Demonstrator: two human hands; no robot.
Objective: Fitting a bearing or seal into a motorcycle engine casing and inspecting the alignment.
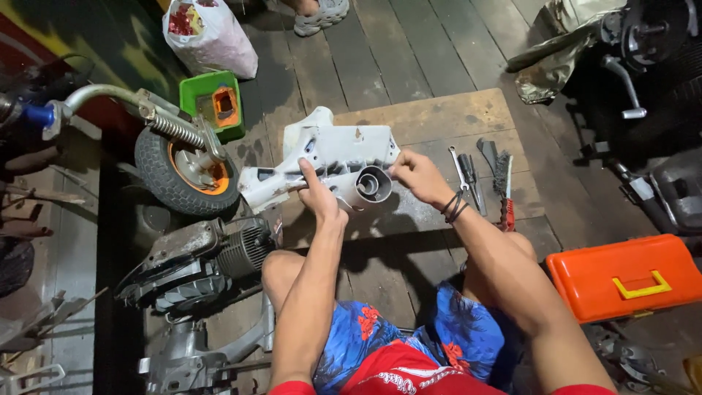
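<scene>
I hold a dirty white plastic machine housing (333, 153) with a round tube opening up in front of me, above a wooden floor. My left hand (318, 199) grips its lower left side, index finger stretched up along the casing. My right hand (418, 175) pinches the housing's right edge; black bands circle that wrist. My bare knees and blue patterned shorts (453, 340) show below.
Hand tools (468, 175) and a wire brush (503, 175) lie on a plywood sheet (439, 117) to the right. An orange toolbox (625, 276) sits at right. A small wheel (183, 175), a green container (216, 104), a grey engine (197, 260) and a plastic bag (208, 33) stand left.
</scene>
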